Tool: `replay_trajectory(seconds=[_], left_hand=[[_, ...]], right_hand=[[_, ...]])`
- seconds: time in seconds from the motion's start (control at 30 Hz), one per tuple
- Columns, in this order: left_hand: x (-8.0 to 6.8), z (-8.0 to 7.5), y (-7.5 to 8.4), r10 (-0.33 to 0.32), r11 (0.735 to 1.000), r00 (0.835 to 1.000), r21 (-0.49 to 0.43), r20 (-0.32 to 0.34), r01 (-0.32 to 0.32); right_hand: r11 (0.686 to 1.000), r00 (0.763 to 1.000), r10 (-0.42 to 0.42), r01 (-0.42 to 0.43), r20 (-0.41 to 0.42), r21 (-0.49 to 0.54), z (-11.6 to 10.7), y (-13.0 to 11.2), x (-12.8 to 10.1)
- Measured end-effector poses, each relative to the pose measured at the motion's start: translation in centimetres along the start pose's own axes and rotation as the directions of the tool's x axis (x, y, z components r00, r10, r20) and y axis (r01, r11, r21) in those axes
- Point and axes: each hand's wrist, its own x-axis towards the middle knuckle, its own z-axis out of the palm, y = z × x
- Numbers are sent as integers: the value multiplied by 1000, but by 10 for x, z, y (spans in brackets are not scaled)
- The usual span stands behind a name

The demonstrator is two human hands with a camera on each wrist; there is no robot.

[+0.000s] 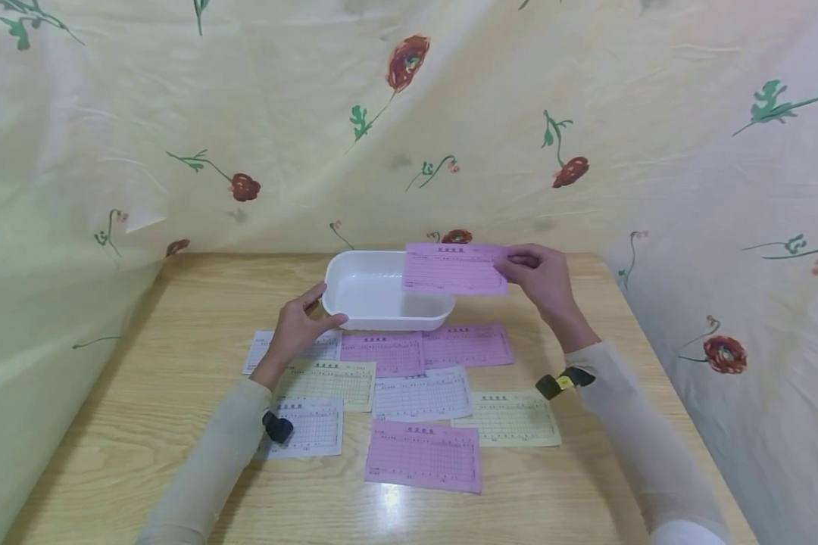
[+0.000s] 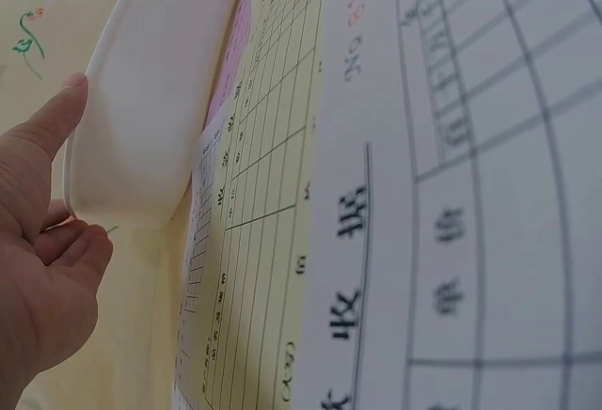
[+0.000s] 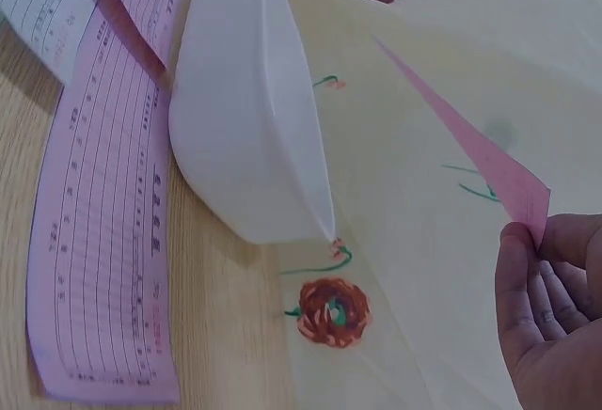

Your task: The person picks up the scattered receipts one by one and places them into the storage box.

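From the head camera: my right hand (image 1: 541, 276) is pinching a pink receipt slip (image 1: 454, 269) by its right edge between thumb and fingers, holding it in the air over the right end of the white plastic tray (image 1: 364, 291). My left hand (image 1: 300, 322) is gripping the tray's left rim, thumb along the front wall and fingers curling over the edge. The tray is sitting at the far middle of the wooden table (image 1: 143, 409), and in front of it more slips are lying spread out: two pink ones just beside the tray, white and yellow ones below, and a pink slip (image 1: 424, 456) nearest to me. Flowered cloth (image 1: 245, 113) is hanging behind the table.

From the left wrist: my left hand (image 2: 42, 269) is curling around the tray (image 2: 155, 100) rim, thumb raised along its wall. A yellow slip (image 2: 268, 222) and a white slip (image 2: 470, 194) are filling the foreground.

From the right wrist: my fingertips (image 3: 522, 260) are pinching the corner of the pink slip (image 3: 470, 151), seen edge-on, well apart from the tray (image 3: 249, 118). Another pink slip (image 3: 99, 241) is lying flat beside the tray.
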Motion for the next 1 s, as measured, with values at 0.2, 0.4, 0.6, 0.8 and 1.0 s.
replay_trajectory(seconds=[0.2,0.4,0.6,0.8,1.0], left_hand=[[0,-1,1,8,1000,1000,-8,-2,-8],[0,-1,0,8,1000,1000,-20,-1,-8],[0,0,-1,4,1000,1000,-23,-2,-4],[1,0,1,-5,1000,1000,-3,0,5],[0,-1,2,-3,1000,1000,-23,10,3]], right_hand=[[999,1000,7,-9,29,50,22,-2,10],[995,999,5,-9,42,95,46,-3,19],[993,998,48,-53,49,107,68,-5,27],[992,993,96,-101,62,74,85,-1,34],[991,990,108,-114,86,72,99,6,39]])
